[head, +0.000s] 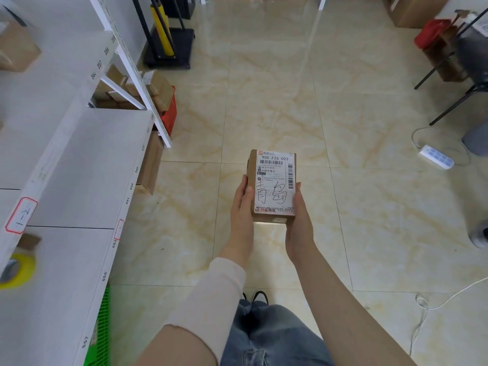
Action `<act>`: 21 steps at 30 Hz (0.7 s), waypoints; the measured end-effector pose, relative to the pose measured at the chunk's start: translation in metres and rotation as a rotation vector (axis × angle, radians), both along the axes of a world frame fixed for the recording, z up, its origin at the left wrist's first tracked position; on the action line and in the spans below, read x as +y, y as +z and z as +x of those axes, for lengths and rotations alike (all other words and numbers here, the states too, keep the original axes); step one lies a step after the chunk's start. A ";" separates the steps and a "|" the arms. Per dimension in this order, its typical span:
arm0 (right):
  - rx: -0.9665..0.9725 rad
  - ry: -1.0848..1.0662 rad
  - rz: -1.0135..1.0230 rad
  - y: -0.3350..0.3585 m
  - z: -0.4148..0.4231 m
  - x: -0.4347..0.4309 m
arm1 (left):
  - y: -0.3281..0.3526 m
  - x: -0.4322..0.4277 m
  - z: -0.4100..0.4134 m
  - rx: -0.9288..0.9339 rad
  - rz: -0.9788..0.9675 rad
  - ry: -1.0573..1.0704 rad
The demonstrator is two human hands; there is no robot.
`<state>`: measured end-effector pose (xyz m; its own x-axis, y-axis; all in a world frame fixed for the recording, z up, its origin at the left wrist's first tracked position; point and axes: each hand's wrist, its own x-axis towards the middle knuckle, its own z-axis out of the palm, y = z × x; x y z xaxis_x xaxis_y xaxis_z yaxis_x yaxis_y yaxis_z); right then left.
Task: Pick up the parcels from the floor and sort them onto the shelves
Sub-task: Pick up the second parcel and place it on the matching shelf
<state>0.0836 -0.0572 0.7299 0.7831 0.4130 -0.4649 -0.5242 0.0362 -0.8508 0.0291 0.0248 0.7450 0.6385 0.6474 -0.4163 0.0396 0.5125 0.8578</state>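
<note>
A small brown cardboard parcel [272, 180] with a white shipping label, a barcode and black handwriting is held above the tiled floor, label up. My left hand [241, 207] grips its left side and my right hand [299, 215] grips its right side. White shelves [87, 165] with numbered edges run along the left. Other brown parcels [150, 165] rest low beside the shelf frame.
A roll of yellow tape [18, 270] lies on the near shelf. A red basket [169, 112] and a green crate [100, 331] sit under the shelves. A black trolley [171, 46] stands far left. A power strip [437, 157], cables and a chair [470, 75] are on the right.
</note>
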 end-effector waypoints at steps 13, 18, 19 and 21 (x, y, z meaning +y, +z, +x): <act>-0.017 -0.025 0.000 -0.005 0.004 0.006 | -0.007 0.005 0.007 0.017 -0.012 -0.013; 0.001 -0.035 -0.008 -0.007 0.005 0.005 | -0.011 0.005 0.008 0.023 -0.005 -0.024; 0.004 -0.036 -0.008 -0.007 0.006 0.005 | -0.011 0.005 0.008 0.020 -0.004 -0.026; 0.005 -0.035 -0.010 -0.009 0.007 0.004 | -0.013 0.004 0.010 0.017 -0.005 -0.026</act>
